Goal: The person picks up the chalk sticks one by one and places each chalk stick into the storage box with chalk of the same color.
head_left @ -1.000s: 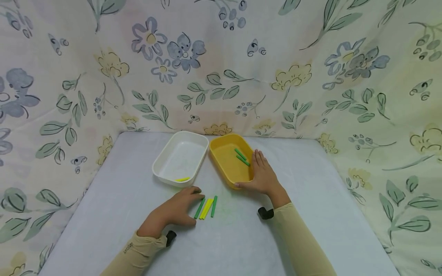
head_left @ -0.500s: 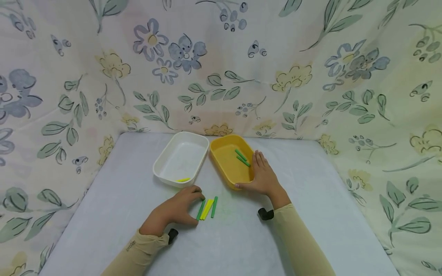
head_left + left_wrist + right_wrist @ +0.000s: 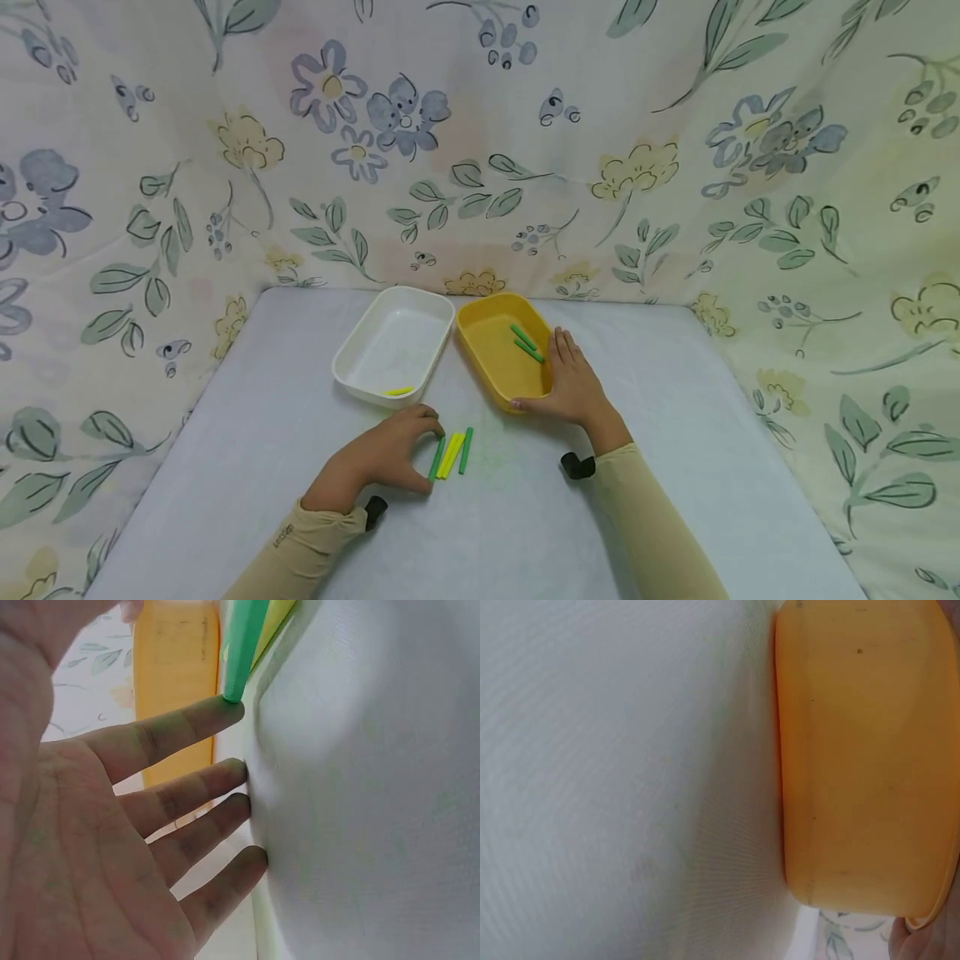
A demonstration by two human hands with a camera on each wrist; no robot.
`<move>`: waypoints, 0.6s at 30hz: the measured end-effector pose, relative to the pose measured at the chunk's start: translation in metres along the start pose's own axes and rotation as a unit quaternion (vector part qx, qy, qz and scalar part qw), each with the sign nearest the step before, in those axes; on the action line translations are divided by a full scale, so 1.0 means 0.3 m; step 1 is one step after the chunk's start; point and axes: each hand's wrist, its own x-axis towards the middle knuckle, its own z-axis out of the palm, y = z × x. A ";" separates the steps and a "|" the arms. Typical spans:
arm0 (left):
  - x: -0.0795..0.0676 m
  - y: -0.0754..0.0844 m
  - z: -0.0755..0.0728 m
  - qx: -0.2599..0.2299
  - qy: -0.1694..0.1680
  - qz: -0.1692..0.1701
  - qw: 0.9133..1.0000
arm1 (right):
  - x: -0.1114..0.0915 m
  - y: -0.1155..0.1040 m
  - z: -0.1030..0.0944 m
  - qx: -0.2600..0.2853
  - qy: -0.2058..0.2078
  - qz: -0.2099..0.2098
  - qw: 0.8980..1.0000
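Observation:
A slim green stick is pinched lengthwise between the thumb and index finger of my left hand. In the left wrist view, the index fingertip presses against one end of the faceted green stick; the other fingers are spread. Beside it on the cloth lie two yellow sticks and another green stick. My right hand rests along the right rim of a yellow tray, fingers straight, thumb at the near end. Two green sticks lie inside that tray.
Left of the yellow tray stands a white tray with a yellow stick near its front wall. White cloth covers the table, faintly smudged green. Floral fabric hangs behind and at both sides.
My left hand has moved slightly right, its thumb closing onto the lower end of the green stick, which has shifted right towards the yellow sticks. The right hand stays on the tray.

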 end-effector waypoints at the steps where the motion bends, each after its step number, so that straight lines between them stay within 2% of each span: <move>1: 0.000 0.000 0.000 -0.001 0.001 0.000 1.000 | 0.000 0.001 0.000 -0.001 0.001 0.000 1.000; 10: 0.003 0.005 0.005 -0.021 0.018 0.008 1.000 | 0.001 0.005 0.001 -0.001 0.005 -0.001 1.000; 18: 0.008 0.017 0.003 -0.044 0.058 0.018 0.997 | 0.000 0.003 0.007 -0.002 0.006 -0.003 1.000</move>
